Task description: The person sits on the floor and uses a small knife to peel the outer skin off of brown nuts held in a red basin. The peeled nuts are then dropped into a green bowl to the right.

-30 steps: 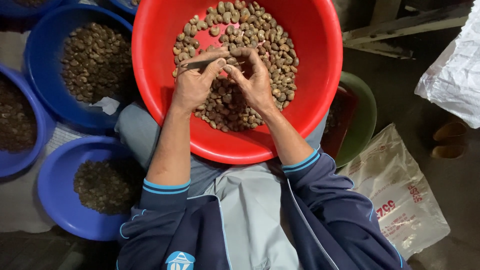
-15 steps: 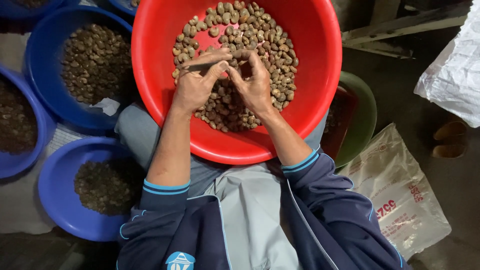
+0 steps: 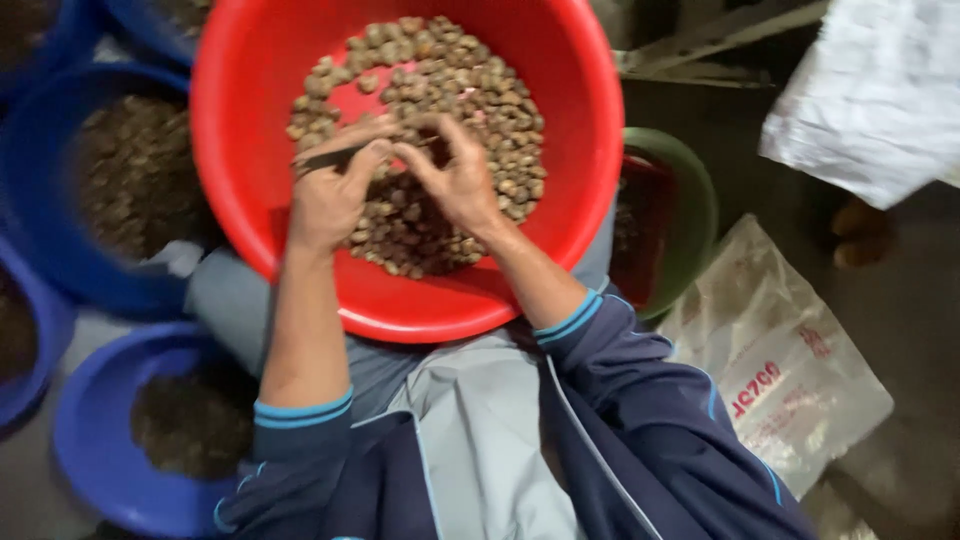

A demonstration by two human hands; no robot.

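A big red basin [image 3: 250, 150] rests on my lap and holds a heap of small brown nuts [image 3: 480, 90]. Both hands work over the heap. My left hand [image 3: 330, 195] grips a thin dark blade-like tool [image 3: 325, 158] between thumb and fingers, its tip pointing left. My right hand [image 3: 455, 180] pinches a single small nut [image 3: 412, 143] at its fingertips, right beside my left thumb. The two hands touch at the fingertips. Blue jacket sleeves are pushed up both forearms.
Blue basins with dark brown nuts stand at the left: one beside the red basin [image 3: 40, 240], one lower down [image 3: 90, 450]. A green bowl [image 3: 700, 200] sits at the right. A clear plastic bag [image 3: 790, 380] and a white sack [image 3: 880, 90] lie further right.
The hands stay together over the heap with only small finger motions. The view has shifted slightly; nothing has been picked up or let go.
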